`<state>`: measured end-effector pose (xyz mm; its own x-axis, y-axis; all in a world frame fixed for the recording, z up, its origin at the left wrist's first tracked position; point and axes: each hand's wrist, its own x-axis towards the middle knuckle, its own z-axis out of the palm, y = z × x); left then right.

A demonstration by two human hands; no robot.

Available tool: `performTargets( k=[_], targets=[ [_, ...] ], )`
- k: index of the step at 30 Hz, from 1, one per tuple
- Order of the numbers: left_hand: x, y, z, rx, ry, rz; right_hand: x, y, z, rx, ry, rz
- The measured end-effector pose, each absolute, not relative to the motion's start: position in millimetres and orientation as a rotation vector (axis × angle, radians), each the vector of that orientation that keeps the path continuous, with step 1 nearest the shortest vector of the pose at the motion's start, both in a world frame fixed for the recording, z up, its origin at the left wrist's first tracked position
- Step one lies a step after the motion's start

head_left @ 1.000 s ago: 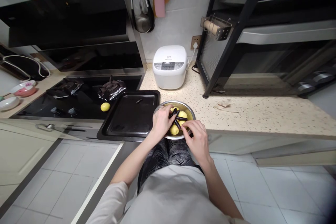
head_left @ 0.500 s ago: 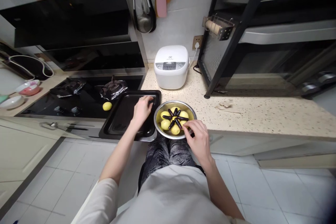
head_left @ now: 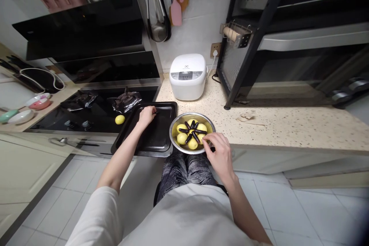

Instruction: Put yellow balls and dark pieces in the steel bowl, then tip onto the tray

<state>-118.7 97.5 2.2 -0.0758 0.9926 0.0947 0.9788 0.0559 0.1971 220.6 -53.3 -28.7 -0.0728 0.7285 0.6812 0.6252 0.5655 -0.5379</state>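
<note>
A metal bowl (head_left: 173,123) stands at the counter's front edge. It holds several yellow potatoes (head_left: 182,138) with dark eggplant strips (head_left: 191,132) laid over them like spokes. My right hand (head_left: 218,153) is at the bowl's near right rim, fingers curled over the edge. My left hand (head_left: 146,115) reaches into the black baking tray (head_left: 155,138) left of the bowl. Its fingers are pinched together on a small dark piece near the tray's far side.
One loose potato (head_left: 120,119) lies on the black hob left of the tray, near foil-wrapped burners (head_left: 126,101). A white rice cooker (head_left: 187,76) stands behind the bowl. A black rack with an oven (head_left: 288,38) fills the right. Small dishes (head_left: 20,115) sit far left.
My left hand has left the bowl and moved left into the tray, closing its fingers there. The strips now lie spread over the potatoes. My right hand has stayed at the rim.
</note>
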Motion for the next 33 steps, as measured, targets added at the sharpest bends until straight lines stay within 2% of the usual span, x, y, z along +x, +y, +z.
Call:
performTargets(
  k=[7,13,19,25,33],
  targets=[
    [-104,81,14,2.152,2.15,0.45,220,-52,-29,-1.1,-1.764,0.115],
    [-57,32,37,2.323,1.572,0.873,217,-52,-30,-1.102,-1.768,0.141],
    [-16,-7,34,2.411,1.281,0.745,221,-53,-31,-1.137,-1.769,0.164],
    [-9,-11,20,2.413,1.356,0.599,222,-55,-32,-1.151,-1.755,0.183],
    [-9,-14,22,2.38,1.396,0.594,222,-56,-30,-1.167,-1.759,0.198]
  ],
)
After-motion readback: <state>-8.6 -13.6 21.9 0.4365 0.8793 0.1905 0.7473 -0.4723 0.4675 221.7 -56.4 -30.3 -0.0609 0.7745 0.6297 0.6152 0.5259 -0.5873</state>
